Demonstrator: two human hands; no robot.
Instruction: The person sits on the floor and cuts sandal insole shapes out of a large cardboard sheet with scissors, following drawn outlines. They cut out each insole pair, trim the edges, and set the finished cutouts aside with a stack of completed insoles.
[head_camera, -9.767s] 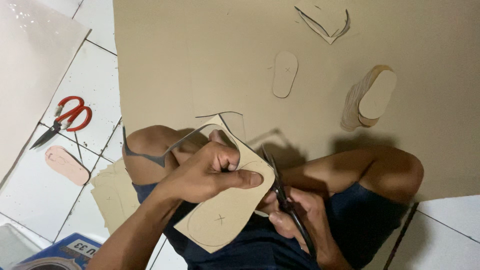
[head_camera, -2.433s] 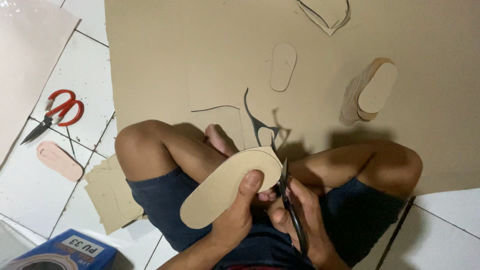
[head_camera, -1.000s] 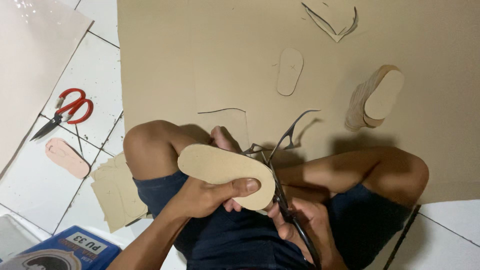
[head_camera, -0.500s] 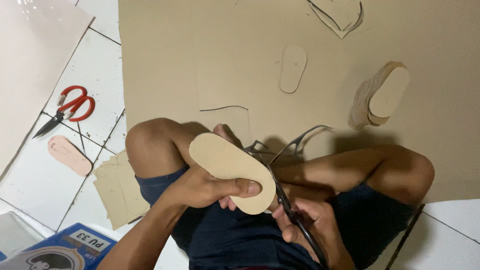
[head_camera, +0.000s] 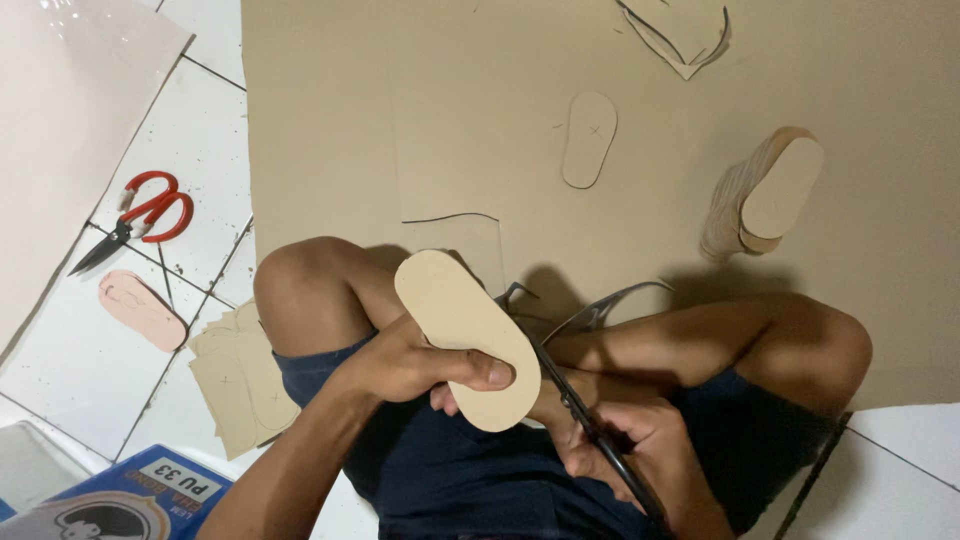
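- Tan cardboard, cut to a rounded sole-shaped piece (head_camera: 468, 335), sits in the person's left hand (head_camera: 420, 365), held above the lap with the thumb pressed across its face and the fingers clenched behind it.
- Dark-handled scissors (head_camera: 590, 435) are gripped in the right hand (head_camera: 625, 455), fingers closed around the handles; the blades meet the sole's right edge, where a thin curled offcut strip (head_camera: 600, 305) springs away.
- Beneath the bent knees lies a large brown cardboard sheet (head_camera: 400, 110) on the white tiled floor (head_camera: 200, 140).
- On that sheet rest a single flat sole cutout (head_camera: 589, 139) and, well to its right, a leaning stack of cut soles (head_camera: 765, 195).
- Red-handled scissors (head_camera: 135, 218) lie on the tiles to the left, near a pink sole template (head_camera: 142, 309).
- Rough cardboard blanks (head_camera: 240, 385) are piled beside the left thigh.
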